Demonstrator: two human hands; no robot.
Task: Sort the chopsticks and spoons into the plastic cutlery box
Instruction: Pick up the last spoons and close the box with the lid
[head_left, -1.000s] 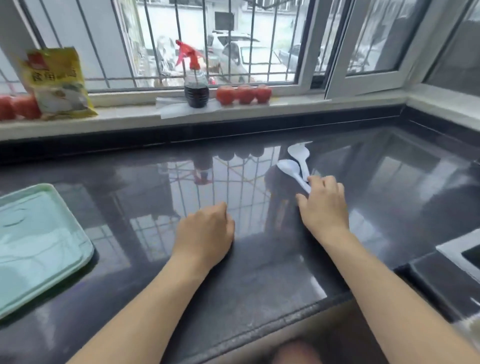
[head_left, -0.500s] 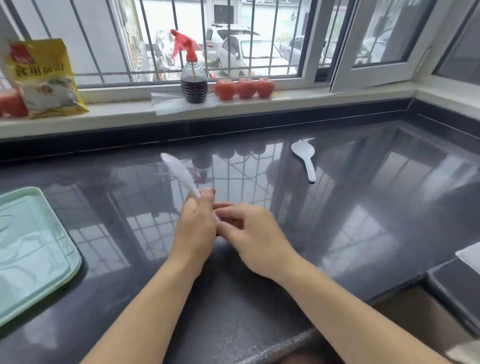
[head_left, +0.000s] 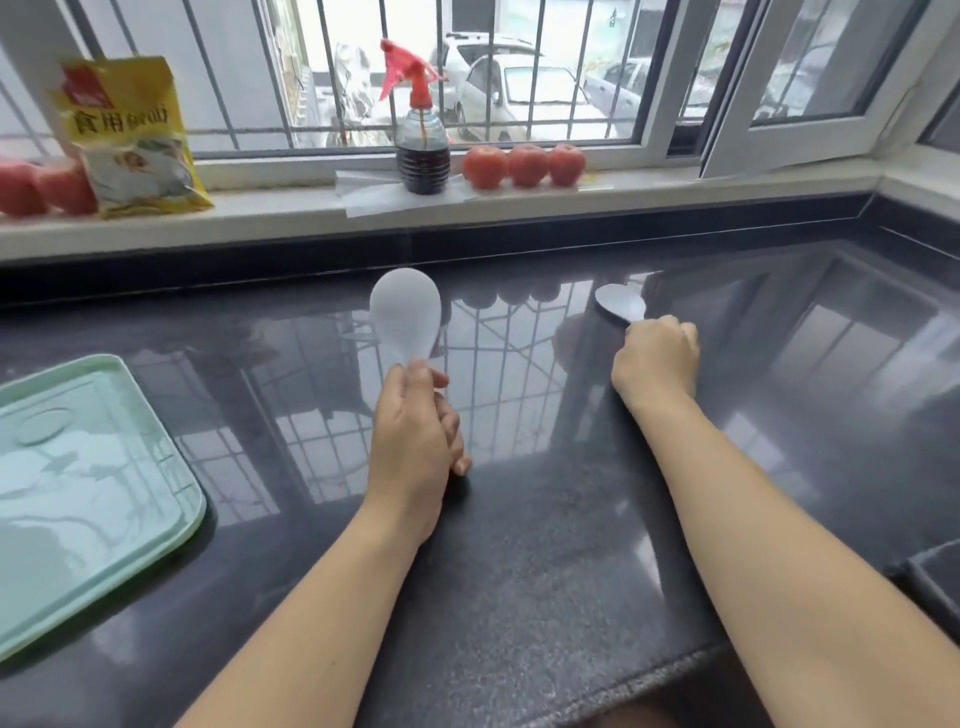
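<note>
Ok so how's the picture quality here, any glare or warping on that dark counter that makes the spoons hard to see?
Head view: daylight from the barred window mirrors strongly on the glossy black counter, so the spoon under the right hand partly blends into reflections; the pale spoon held by the left hand looks slightly soft; wide-angle distortion bows the sill and window frames; outdoors is overexposed.

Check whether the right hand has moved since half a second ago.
Yes. The right hand went from beside the left hand rightward to the second spoon on the countertop.
</note>
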